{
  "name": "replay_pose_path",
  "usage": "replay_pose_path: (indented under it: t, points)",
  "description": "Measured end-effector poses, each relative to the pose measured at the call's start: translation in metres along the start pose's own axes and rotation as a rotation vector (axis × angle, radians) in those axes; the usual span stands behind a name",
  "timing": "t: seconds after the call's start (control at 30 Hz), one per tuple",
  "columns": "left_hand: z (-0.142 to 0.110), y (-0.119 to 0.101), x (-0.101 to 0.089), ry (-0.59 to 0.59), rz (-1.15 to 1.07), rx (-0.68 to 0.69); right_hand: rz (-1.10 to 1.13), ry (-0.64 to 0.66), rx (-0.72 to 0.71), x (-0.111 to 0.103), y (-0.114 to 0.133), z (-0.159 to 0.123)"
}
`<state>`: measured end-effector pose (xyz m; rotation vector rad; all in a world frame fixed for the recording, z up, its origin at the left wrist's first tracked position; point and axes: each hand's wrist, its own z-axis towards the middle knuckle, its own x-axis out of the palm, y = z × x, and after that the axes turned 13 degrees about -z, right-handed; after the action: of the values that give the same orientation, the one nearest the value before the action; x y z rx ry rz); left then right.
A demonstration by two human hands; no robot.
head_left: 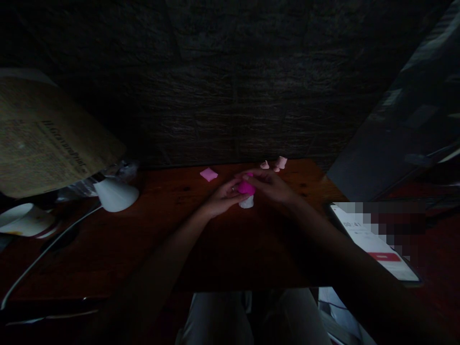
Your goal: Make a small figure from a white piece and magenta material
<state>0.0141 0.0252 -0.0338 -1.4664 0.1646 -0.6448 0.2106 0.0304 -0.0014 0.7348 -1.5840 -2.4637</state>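
A magenta dome-shaped lump, which looks like modelling clay, sits over a short white stub on the wooden table. My left hand closes on the lump from the left, its thumb along the lower edge. From the right, my right hand presses its fingers on the top of the same lump. Some fingertips are hidden behind it. Behind my left hand lies a flat pink four-cornered piece. Beyond my right hand are a pale pink block and a small pale pink lump.
At the left stand a white cone-shaped object with a cable, a paper cup on its side and a printed brown paper bag. A lit phone or tablet lies at the right edge. A dark textured wall rises behind the table.
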Motion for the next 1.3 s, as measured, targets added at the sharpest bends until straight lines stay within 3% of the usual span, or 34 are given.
replay_pose_path:
  t: [0.2, 0.43, 0.7, 0.9, 1.1, 1.3]
  points:
    - [-0.001, 0.001, 0.001, 0.019, -0.053, 0.021, 0.099, 0.016, 0.036, -0.004, 0.007, -0.007]
    - [-0.006, -0.003, 0.006, 0.025, -0.329, -0.136, 0.27, -0.029, 0.13, -0.005, -0.003, -0.004]
    - [-0.005, -0.001, 0.003, -0.002, -0.42, -0.152, 0.335, -0.033, 0.147, -0.004, -0.005, -0.003]
    - [-0.001, 0.002, 0.007, -0.013, -0.307, -0.028, 0.245, -0.117, 0.113, -0.003, -0.005, -0.002]
    - [-0.001, 0.0, 0.01, -0.082, -0.103, -0.006, 0.178, -0.031, 0.053, -0.008, -0.003, -0.003]
    - [-0.002, 0.0, 0.011, -0.053, -0.04, -0.001, 0.15, 0.033, 0.02, -0.01, -0.003, -0.004]
